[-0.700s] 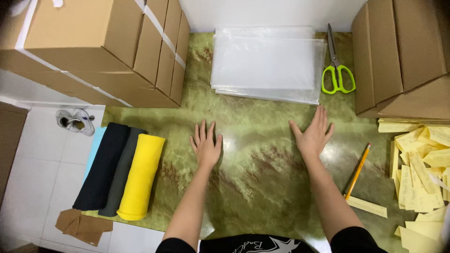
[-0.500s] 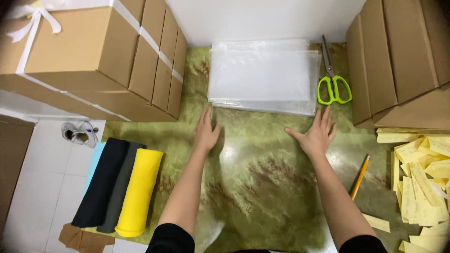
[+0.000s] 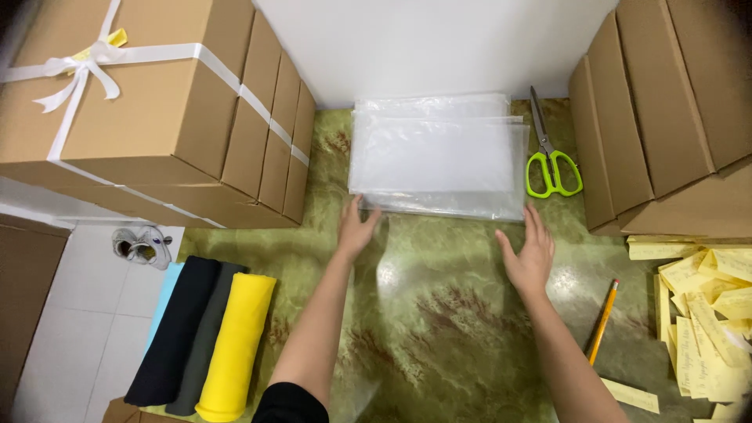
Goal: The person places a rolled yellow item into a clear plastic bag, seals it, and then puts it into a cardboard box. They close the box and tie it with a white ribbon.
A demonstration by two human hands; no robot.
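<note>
Green marbled worktop (image 3: 439,313) carries a stack of clear plastic bags (image 3: 439,157) against the white wall. Both hands have slid forward from the middle of the worktop: the left hand (image 3: 356,229) now touches the stack's near corner, the right hand (image 3: 529,251) sits just short of it, both flat and gripping nothing. Green-handled scissors (image 3: 552,168) lie beside the bags.

Tabletop (image 3: 439,329): green marble pattern with brown veining. Plastic bags (image 3: 439,157): clear, slightly milky. Scissors (image 3: 553,168): lime-green handles. Cardboard boxes (image 3: 141,102): tan, white ribbon. Fabric rolls (image 3: 205,337): black, possibly dark grey, yellow. Paper slips (image 3: 705,313): pale yellow. Pencil (image 3: 603,321): orange.
</note>
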